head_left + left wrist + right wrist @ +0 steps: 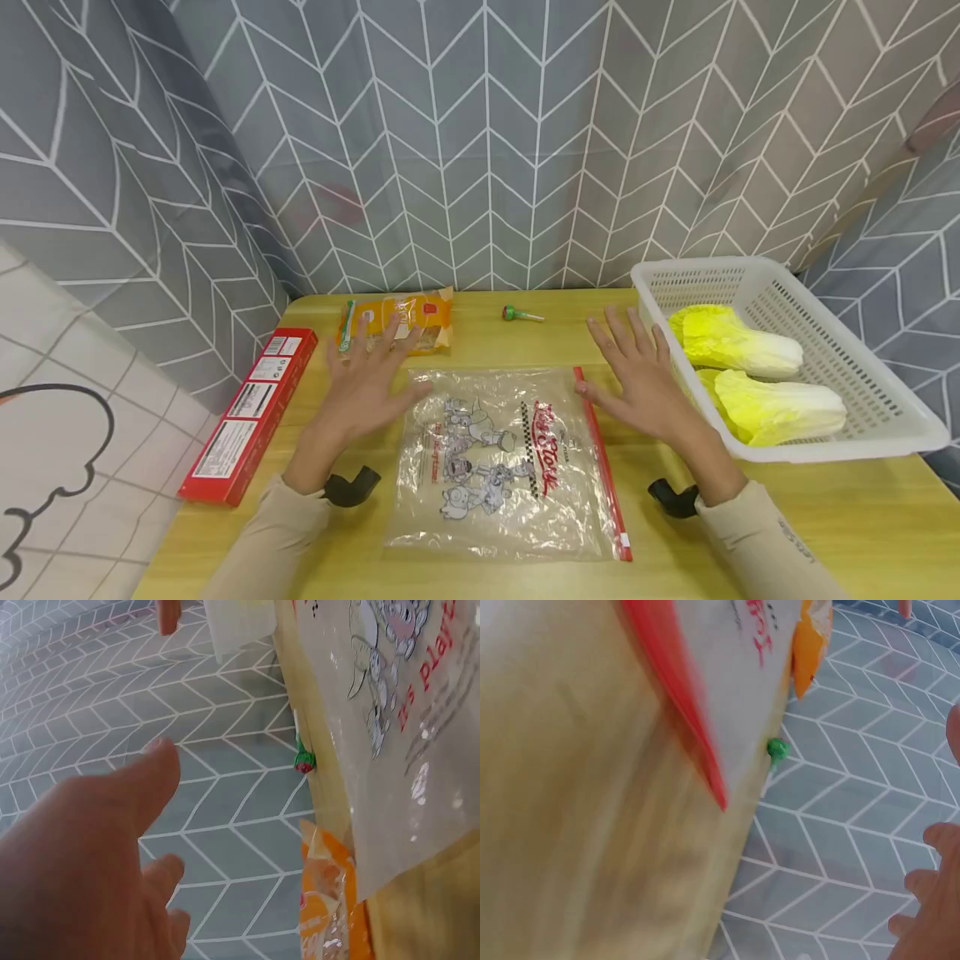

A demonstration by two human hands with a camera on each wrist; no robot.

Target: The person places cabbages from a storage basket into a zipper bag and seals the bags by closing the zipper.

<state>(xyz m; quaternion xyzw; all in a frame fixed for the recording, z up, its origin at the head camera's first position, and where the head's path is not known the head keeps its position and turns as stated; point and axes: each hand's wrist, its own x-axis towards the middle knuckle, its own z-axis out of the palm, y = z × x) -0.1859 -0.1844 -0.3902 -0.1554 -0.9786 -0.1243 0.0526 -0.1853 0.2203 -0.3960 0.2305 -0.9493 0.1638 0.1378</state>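
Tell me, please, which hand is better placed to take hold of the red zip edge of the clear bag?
Probably the right hand: it hovers open right beside the bag's red zip strip, thumb near its far end. The left hand sits at the opposite, closed side.

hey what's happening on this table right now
A person has both hands spread open, holding nothing, over a wooden table. The left hand and right hand hover either side of a clear zip bag lying flat. Behind it lie an orange snack packet and a small lollipop. A white basket holds two cabbages; a red box sits at the left.
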